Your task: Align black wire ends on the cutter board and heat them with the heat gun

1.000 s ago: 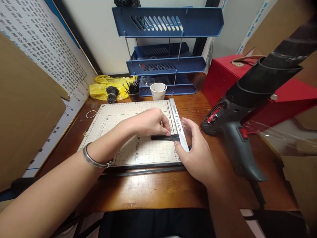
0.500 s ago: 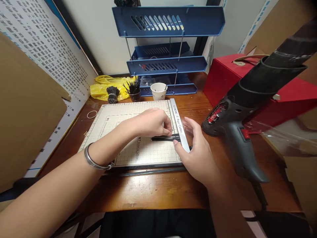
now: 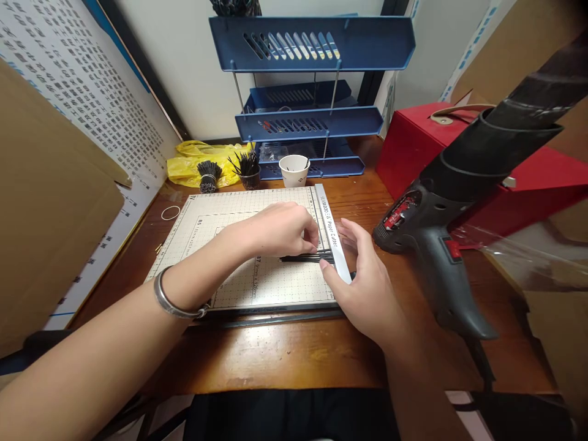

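Observation:
My left hand (image 3: pixel 290 229), with a silver bangle at the wrist, pinches at a small row of thin black strands (image 3: pixel 298 259) lying on the paper cutter (image 3: pixel 239 282). Its fingertips are partly hidden behind the hand. The right-hand ends of the strands reach the cutter's silver guide strip (image 3: pixel 331 233). My right hand (image 3: pixel 362 291) straddles that strip: the thumb tip touches the strands on the board side, and the fingers are spread apart beyond the strip. Whether those fingers touch strand ends is hidden.
Behind the cutter stand a white paper cup (image 3: pixel 294 171), a dark cup of black strands (image 3: pixel 249 177), a tied black bundle (image 3: pixel 209 177) and a yellow bag (image 3: pixel 184 165). A blue tray rack (image 3: pixel 312 122) is behind. A heat gun (image 3: pixel 441 245) and red box (image 3: pixel 413 135) are right.
Both hands keep nearly the same place. The strands shift very slightly by the guide strip, and the view tilts a little.

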The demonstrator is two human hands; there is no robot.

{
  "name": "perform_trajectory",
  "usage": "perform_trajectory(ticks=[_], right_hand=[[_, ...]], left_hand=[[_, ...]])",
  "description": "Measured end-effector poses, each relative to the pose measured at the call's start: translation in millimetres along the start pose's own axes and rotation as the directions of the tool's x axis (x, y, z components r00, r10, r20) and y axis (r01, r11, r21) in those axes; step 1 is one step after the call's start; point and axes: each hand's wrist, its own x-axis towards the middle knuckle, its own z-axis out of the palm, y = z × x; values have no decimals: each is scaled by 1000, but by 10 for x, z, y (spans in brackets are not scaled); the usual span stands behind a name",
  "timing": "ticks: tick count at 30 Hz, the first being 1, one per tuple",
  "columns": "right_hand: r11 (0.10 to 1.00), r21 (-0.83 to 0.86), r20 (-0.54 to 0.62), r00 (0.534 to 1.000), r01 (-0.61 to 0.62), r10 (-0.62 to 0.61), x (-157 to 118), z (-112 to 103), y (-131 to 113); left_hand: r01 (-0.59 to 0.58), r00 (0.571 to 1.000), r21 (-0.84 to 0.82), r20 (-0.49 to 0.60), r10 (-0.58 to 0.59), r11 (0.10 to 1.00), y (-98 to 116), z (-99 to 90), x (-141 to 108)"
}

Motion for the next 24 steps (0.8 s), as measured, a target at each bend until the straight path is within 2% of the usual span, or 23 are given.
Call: perform_trajectory(ticks=[5,8,10,13,15,16,19,24], right_hand=[[1000,0,0,1000,2,-2,-1,-2,17],[1000,3,-18,1000,-3,3,8,-1,28],[1000,11,-63,998,16,-15,10,-7,16],[999,-8,-206,978,41,-41,-14,-43,-62],[1000,14,-278,960,20,-15,-47,-78,-148],[998,59,-276,961,7,10,-66,-95,-194],[973,226,-173,981,-44,85,-117,-138,-310],[952,304,-144,987,-30,77,-148,-203,-387]], left_hand=[[-34,999,219,-6,36,975,171,24,-31],[-3,1000,343,25,-6,939,247,19,-40],[37,999,345,17,-46,938,256,-19,-63],[86,995,239,-74,-70,967,259,-112,-168],[71,988,125,-145,-52,990,292,-154,-283],[58,984,61,-173,-47,996,320,-158,-344],[0,973,-179,-227,-41,984,423,-92,-501],[-4,948,-497,-278,-155,868,560,108,-635]])
